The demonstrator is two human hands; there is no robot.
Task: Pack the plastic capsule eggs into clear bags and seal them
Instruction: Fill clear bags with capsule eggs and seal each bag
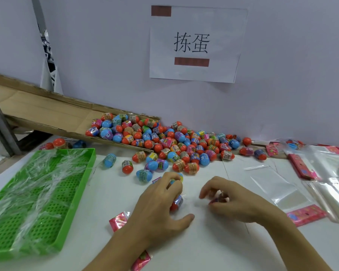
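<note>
Head view is showing two bare hands working over a white tabletop (213, 249). Left hand (160, 206) is curling its fingers (174, 180) around a clear bag (181, 202) with capsule eggs inside it, near the middle of the tabletop. Right hand (233, 200) is bending its fingers together and pinching a small pink piece at the bag's right end; what that piece is cannot be told. A big pile of eggs (176, 145) is lying far from the hands, spilling out of a cardboard chute (53, 114) against the wall. Empty clear bags (274, 184) are lying to the right, next to pink header cards (305, 215). A green perforated tray (74, 192) covered in crumpled film is sitting at the left. A paper sign (194, 45) is hanging on the wall.
</note>
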